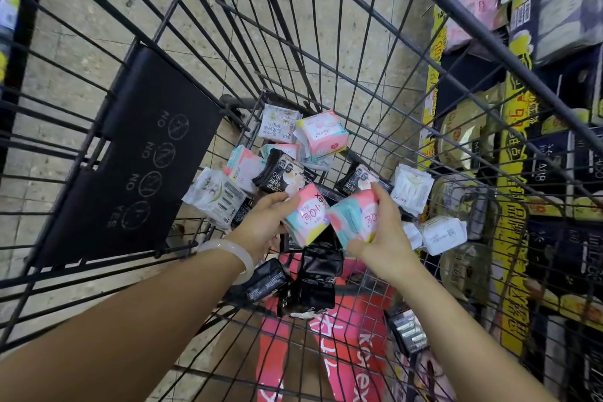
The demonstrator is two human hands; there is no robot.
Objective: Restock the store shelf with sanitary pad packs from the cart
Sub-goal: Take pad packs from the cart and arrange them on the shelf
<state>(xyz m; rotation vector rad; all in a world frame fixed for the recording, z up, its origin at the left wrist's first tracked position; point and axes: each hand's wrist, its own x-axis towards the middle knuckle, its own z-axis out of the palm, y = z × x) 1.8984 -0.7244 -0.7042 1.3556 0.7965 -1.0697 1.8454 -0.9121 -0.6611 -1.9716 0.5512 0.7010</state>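
Note:
Both my hands are down inside the black wire cart. My left hand, with a pale bangle on the wrist, grips a pink and teal pad pack. A second pink and teal pad pack sits in the grip of my right hand, right beside the first. Under and around them lie several loose packs: white ones, black ones and another pink one. The store shelf with stocked packs stands to the right of the cart.
The cart's folded black child seat flap with NO/YES icons slopes at the left. A large pink Kotex bag lies at the cart's near end. Yellow price strips run along the shelf edges. Speckled floor shows beyond the wires.

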